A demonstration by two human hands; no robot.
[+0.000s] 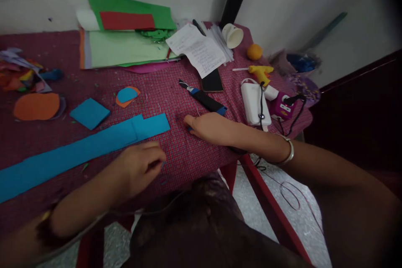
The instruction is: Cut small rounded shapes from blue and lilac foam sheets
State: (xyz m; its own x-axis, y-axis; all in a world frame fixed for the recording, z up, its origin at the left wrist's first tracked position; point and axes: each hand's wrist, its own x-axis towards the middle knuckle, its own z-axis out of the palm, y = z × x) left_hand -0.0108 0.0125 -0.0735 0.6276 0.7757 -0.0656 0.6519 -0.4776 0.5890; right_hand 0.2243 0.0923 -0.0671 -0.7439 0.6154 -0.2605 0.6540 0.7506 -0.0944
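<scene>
My left hand [141, 167] rests on the red checked tablecloth [176, 92] just below the long blue paper strip [78, 150]. Its fingers are curled together, pinching something small that I cannot make out. My right hand [210, 127] lies on the cloth with fingers pressed together and down, its fingertips at a small blue bit near the strip's right end. A black and blue utility knife [204, 98] lies just beyond the right hand. A silver bangle [287, 153] is on my right wrist.
A blue paper square [89, 113], an orange and blue cut-out [127, 96], an orange disc [36, 106] and scraps lie at left. Green and red sheets [125, 29], written notes [196, 50], a cup [232, 35], a yellow glue gun [262, 73], a white box [254, 102] and cables sit farther back and right.
</scene>
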